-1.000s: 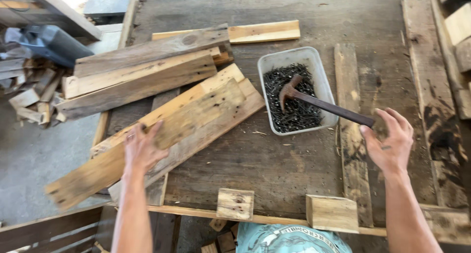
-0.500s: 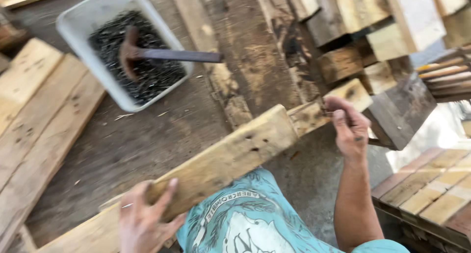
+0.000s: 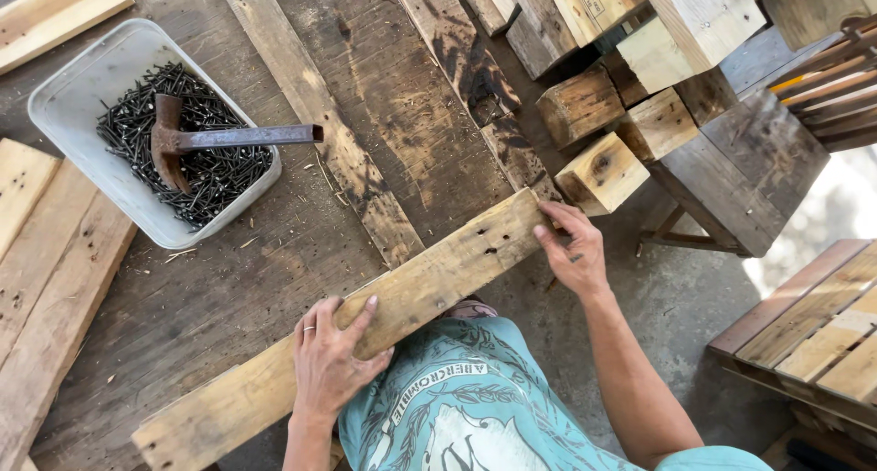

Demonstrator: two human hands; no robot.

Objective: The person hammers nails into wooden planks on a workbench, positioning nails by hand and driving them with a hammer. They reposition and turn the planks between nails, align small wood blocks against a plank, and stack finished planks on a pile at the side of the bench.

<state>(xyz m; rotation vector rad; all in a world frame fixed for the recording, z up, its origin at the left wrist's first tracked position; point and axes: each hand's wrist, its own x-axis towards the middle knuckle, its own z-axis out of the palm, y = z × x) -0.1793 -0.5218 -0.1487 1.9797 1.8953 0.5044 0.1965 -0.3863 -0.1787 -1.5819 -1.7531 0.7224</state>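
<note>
Workbench [image 3: 274, 279]: dark, weathered planking, stained and pitted with old nail holes, fills most of the view. Loose slats lie on it; a long narrow slat [image 3: 320, 115] runs diagonally from the top down toward the middle, its lower end just short of the held plank.

Pale boards [image 3: 36, 243] lie stacked along the left edge. Upper right, past the bench edge, a heap of square wooden blocks [image 3: 603, 169] and thicker offcuts; the nearest block sits just beside the plank's far end. A slatted pallet [image 3: 813, 325] lies on the concrete floor at lower right.

Grey plastic tub [image 3: 73, 69], upper left, holds dark nails [image 3: 210, 174]. A rusty hammer [image 3: 215, 140] rests across them, head buried in the pile, handle pointing right over the rim.

The plank [image 3: 365, 325]: long, pale yellow-brown, rough-sawn, marked with dark nail holes near its right end and knots along its length. It lies diagonally across the near edge of the bench, low at left, higher at right, close against the person's teal shirt.

Left hand [image 3: 333, 361]: palm down on the plank's middle, fingers spread over the top face, thumb hooked at the near edge. A ring shows on one finger.

Right hand [image 3: 571, 252]: curled around the plank's upper right end, fingertips pressing the end grain and top corner.
</note>
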